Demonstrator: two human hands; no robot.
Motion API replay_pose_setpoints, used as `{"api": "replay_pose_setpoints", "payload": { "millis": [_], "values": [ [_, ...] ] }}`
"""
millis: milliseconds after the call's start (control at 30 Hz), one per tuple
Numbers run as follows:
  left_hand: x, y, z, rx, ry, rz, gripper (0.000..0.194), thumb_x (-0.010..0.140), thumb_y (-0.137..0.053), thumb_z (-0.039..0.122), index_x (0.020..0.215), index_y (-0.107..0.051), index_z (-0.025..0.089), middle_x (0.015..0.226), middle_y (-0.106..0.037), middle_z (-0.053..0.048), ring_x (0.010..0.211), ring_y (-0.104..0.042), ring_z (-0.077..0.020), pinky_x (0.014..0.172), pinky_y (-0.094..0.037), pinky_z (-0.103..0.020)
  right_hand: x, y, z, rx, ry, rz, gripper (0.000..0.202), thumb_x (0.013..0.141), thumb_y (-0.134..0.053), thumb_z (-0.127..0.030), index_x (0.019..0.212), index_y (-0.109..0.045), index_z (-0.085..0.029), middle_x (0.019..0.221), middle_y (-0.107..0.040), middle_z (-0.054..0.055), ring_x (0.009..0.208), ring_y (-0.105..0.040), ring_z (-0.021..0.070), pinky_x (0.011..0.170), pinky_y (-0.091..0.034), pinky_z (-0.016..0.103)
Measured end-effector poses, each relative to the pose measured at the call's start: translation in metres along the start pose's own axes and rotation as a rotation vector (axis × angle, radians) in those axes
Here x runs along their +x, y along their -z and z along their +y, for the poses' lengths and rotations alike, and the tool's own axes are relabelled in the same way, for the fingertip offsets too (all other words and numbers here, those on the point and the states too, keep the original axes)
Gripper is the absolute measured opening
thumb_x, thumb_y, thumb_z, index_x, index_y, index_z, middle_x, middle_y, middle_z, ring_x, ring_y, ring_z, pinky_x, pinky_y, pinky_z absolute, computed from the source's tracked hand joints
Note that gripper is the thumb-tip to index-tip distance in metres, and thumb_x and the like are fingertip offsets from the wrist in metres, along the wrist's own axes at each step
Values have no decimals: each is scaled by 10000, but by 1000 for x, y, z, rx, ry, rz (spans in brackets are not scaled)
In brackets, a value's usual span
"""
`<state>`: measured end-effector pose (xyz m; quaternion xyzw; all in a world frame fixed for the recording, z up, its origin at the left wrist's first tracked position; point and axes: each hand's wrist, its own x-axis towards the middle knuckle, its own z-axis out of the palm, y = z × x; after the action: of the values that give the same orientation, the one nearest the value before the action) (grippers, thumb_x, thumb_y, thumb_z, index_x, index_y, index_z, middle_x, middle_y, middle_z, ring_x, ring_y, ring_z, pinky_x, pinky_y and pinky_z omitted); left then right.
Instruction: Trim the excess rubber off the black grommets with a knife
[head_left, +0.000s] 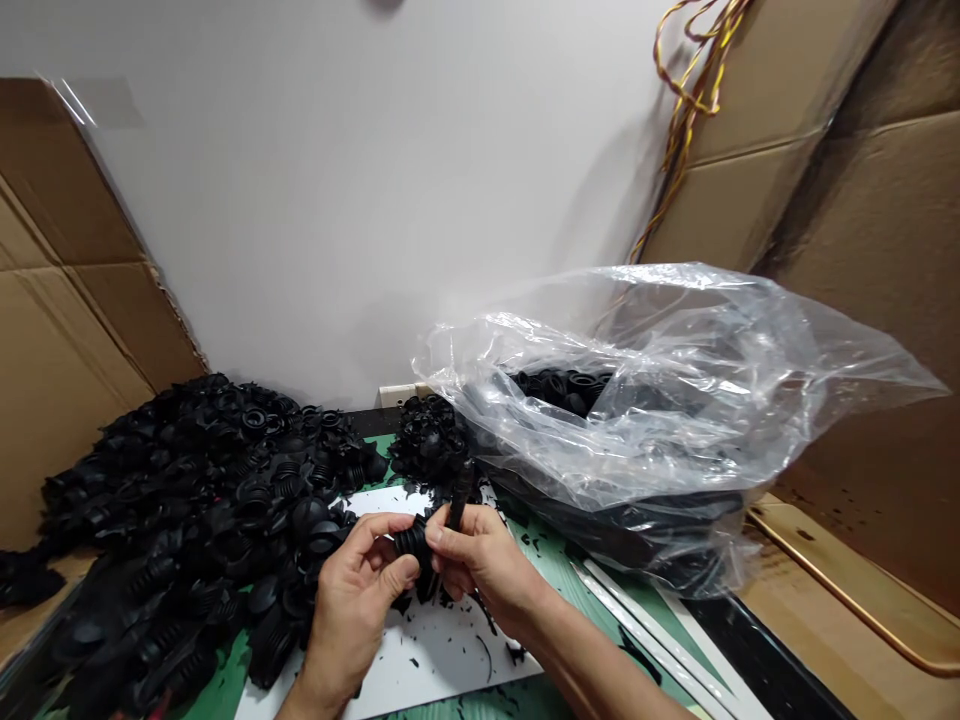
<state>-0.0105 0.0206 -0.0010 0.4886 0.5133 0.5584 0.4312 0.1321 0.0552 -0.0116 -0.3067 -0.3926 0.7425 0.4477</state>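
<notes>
Between the thumb and fingers of my left hand (pixel 358 590) is a black ribbed rubber bellows (pixel 410 541). My right hand (pixel 476 565) is closed beside it, its fingertips against the right end of the bellows. A slim dark stick-like tool (pixel 458 500) juts up from between the right thumb and forefinger; its lower end is hidden. Both hands are over a white board (pixel 420 650) strewn with black rubber scraps (pixel 484 655).
A large heap of black rubber parts (pixel 217 480) lies left, with a smaller pile (pixel 431 435) behind the hands. To the right, a clear plastic bag (pixel 645 440) holds more. White strips (pixel 652 640) lie on the green mat (pixel 555 560); cardboard (pixel 67 270) stands at the sides.
</notes>
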Motion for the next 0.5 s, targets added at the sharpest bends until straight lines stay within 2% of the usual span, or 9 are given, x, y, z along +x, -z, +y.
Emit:
{"api": "replay_pose_setpoints", "payload": {
  "millis": [267, 500],
  "values": [
    [2, -3, 2, -150, 87, 150, 332, 476, -805, 215, 768, -660, 154, 576, -658, 17, 491, -585, -124, 516, -486, -234, -1, -1, -3, -12, 12, -9, 333, 589, -747, -395, 565, -517, -156, 444, -498, -64, 317, -318, 24, 342, -279, 188],
    [1, -3, -1, -181, 86, 171, 289, 495, -802, 203, 745, -667, 152, 626, -676, 3, 505, -601, -127, 522, -497, -233, -1, 0, -1, -29, 20, -13, 306, 611, -728, -375, 578, -519, -154, 456, -498, -64, 323, -329, 26, 350, -272, 187]
  ]
}}
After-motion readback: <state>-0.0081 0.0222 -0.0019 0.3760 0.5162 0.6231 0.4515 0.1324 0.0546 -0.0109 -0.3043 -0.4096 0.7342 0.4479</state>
